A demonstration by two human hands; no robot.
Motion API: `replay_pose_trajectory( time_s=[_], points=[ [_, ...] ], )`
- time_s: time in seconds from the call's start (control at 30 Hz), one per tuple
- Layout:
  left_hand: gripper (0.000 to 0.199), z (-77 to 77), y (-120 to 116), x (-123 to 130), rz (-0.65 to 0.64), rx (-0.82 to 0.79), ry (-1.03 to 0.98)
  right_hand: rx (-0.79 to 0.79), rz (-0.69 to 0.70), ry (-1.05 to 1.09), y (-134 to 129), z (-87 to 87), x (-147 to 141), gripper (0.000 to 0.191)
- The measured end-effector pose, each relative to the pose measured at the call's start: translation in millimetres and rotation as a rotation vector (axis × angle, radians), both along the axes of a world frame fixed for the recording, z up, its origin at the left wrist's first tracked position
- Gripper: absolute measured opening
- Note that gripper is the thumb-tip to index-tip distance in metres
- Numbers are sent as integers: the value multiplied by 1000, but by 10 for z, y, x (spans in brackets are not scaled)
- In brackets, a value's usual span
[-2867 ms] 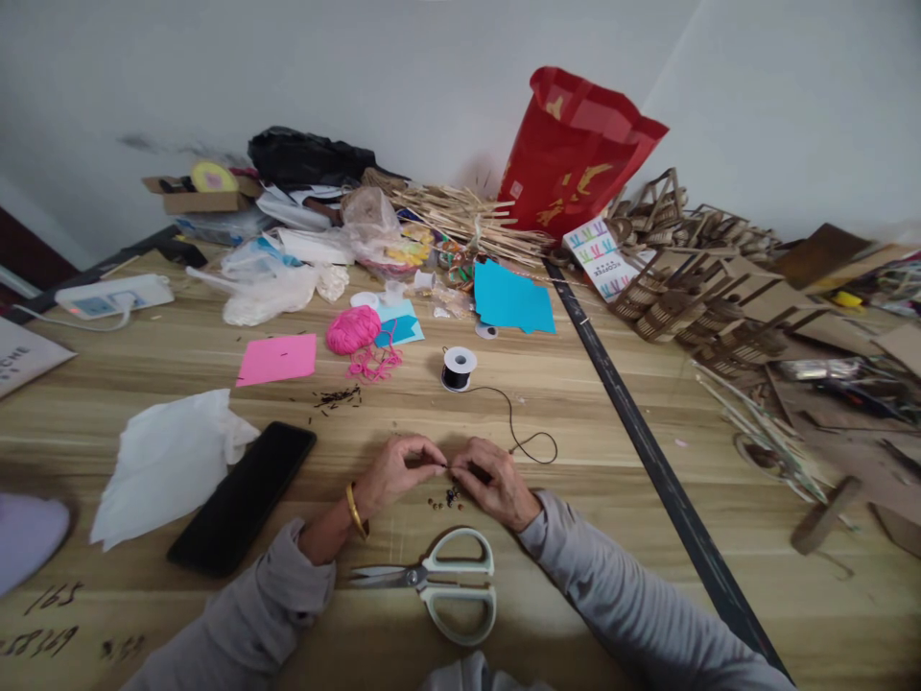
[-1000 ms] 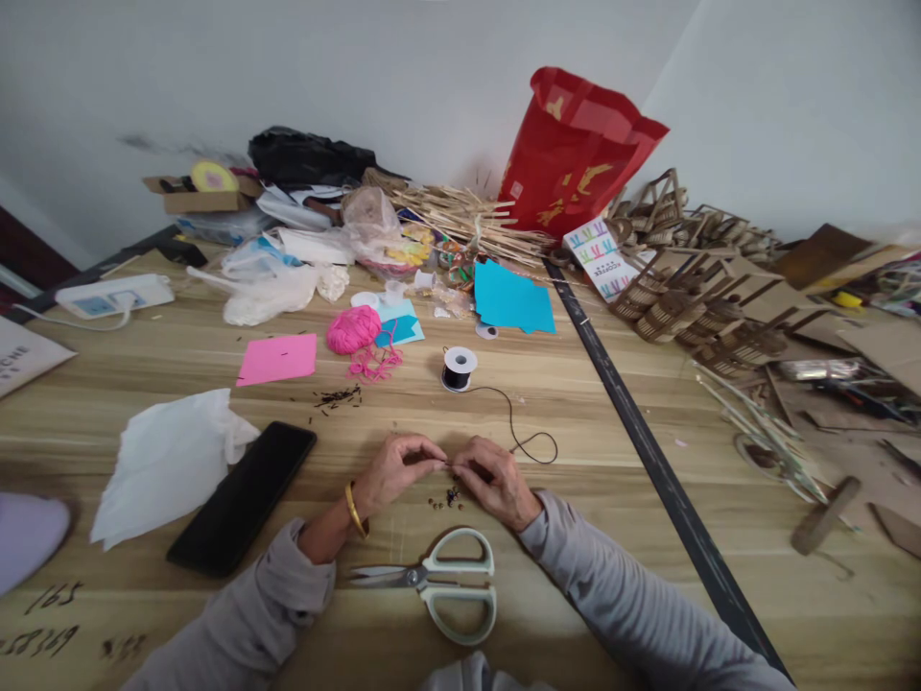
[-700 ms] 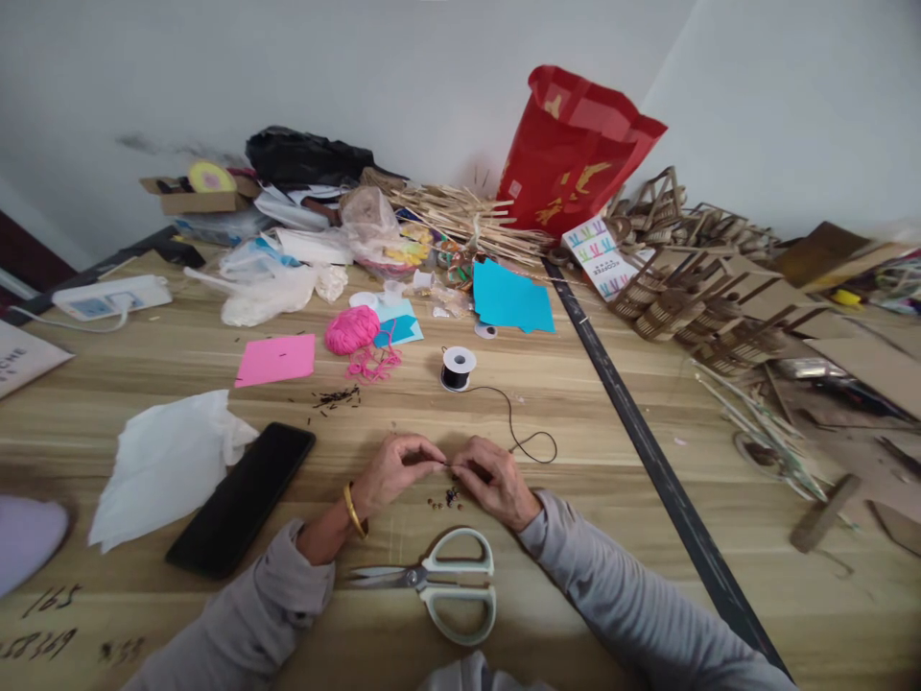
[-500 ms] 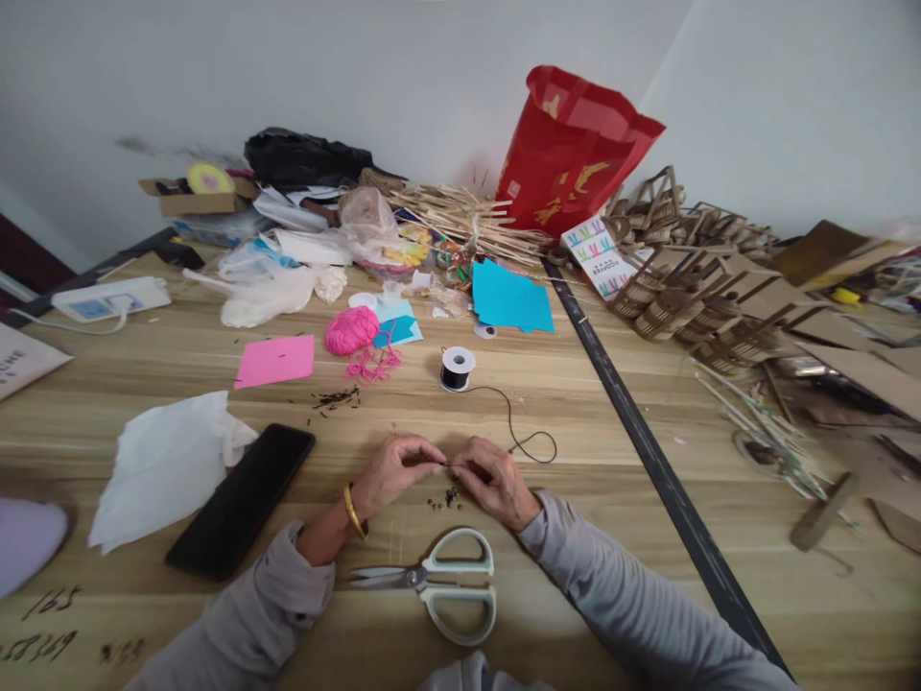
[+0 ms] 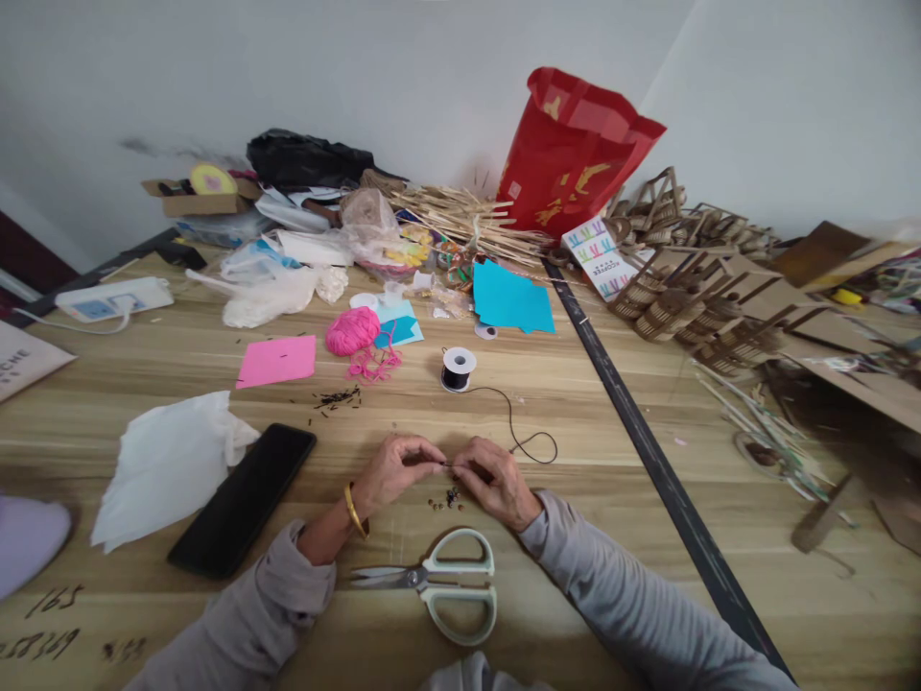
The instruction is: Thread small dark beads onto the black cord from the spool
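My left hand and my right hand meet fingertip to fingertip over the table, both pinching a thin dark cord. Part of what they hold is too small to make out. From a white spool of black cord, a strand curls across the wood to beside my right hand. Several small brown and dark beads lie just below my fingertips. Nearer to me, scissors with pale handles rest with the blades pointing left.
Left of my hands are a black phone, white tissue, pink paper and dark slivers. Pink yarn, blue paper and a red bag stand farther back. Woven baskets crowd the right.
Both hands keep nearly the same place and pinch; a little more dark cord shows between the fingertips. The view has shifted very slightly.
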State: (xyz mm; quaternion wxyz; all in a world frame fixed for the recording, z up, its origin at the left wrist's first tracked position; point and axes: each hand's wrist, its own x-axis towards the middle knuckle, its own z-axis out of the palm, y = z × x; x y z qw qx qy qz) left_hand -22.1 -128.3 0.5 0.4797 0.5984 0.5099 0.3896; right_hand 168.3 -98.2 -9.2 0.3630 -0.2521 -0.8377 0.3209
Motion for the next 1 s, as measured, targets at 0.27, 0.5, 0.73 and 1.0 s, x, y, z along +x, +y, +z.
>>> replay_pose_trajectory(
  time_s=[0.27,0.5,0.73,1.0],
  points=[
    [8,6,1,3,-8,35,54,14,1,-16,-4,25,-1,16],
    [10,-9,-3,5,-19,51,66,1,8,-12,-4,27,2,17],
    [11,-15,-1,-1,-24,61,105,1,8,-10,-6,35,-9,18],
    [9,8,-8,5,-37,104,146,-2,25,-11,-5,32,-3,18]
  ],
)
